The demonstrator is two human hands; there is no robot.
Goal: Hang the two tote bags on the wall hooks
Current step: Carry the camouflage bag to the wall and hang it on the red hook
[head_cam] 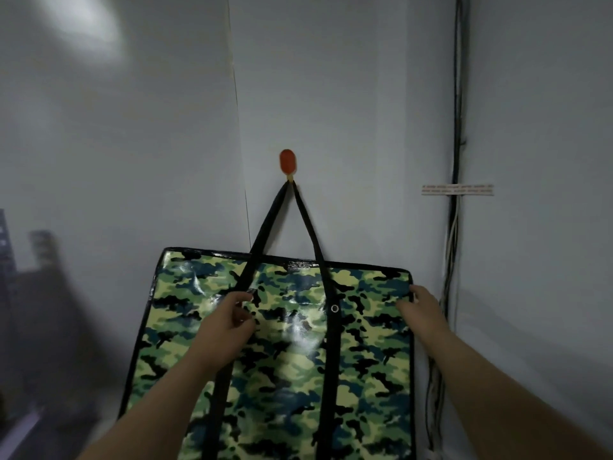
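A glossy green camouflage tote bag (292,353) with black trim hangs flat against the wall. Its black strap (308,224) is looped over a red oval wall hook (287,161). My left hand (232,318) pinches the left strap where it meets the bag's front. My right hand (419,305) rests on the bag's upper right edge, fingers curled round the black trim. Only one bag and one hook are in view.
A bundle of cables (454,207) runs down the wall to the right of the bag, held by a strip of white tape (457,189). A vertical seam in the wall panel (239,134) lies left of the hook. Dark blurred furniture (30,293) stands at far left.
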